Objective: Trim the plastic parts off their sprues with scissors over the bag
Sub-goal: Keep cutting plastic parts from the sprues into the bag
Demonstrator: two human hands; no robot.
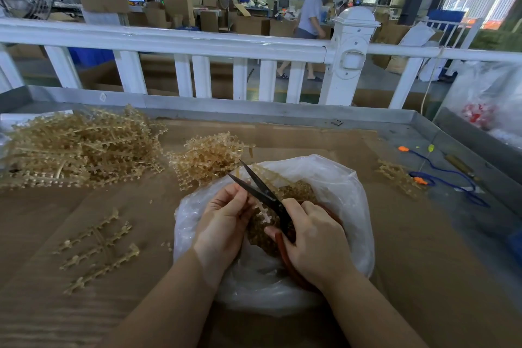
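A crumpled clear plastic bag (336, 178) is sat in the middle of the cardboard-covered surface (409, 263), mouth open, and a heap of small amber-brown trimmed plastic parts (296, 189) can be seen inside it. Right above the bag, a pale translucent amber sprue strip with little cross-shaped parts (261, 210) is pinched in the left hand (223, 223), fingers curled tight round its upper end. Black-bladed scissors with red-brown handles (262, 192) are held in the right hand (313, 237), that grip wrapped round the handles, blades spread apart in a V with the tips pointed away and to the left. The strip is laid against the lower blade, near the pivot. To the left, a big tangled pile of untrimmed amber sprues (76, 147) is spread over the surface, with a smaller clump (206, 155) touching the bag's far rim. A few loose sprue pieces (99, 246) are scattered nearer on the left, and another one (398, 178) is lying off to the right, beside a blue cord with orange ends (449, 178). Farther right, a second clear bag with red bits inside (480, 110) is slumped against the surface's metal edge.
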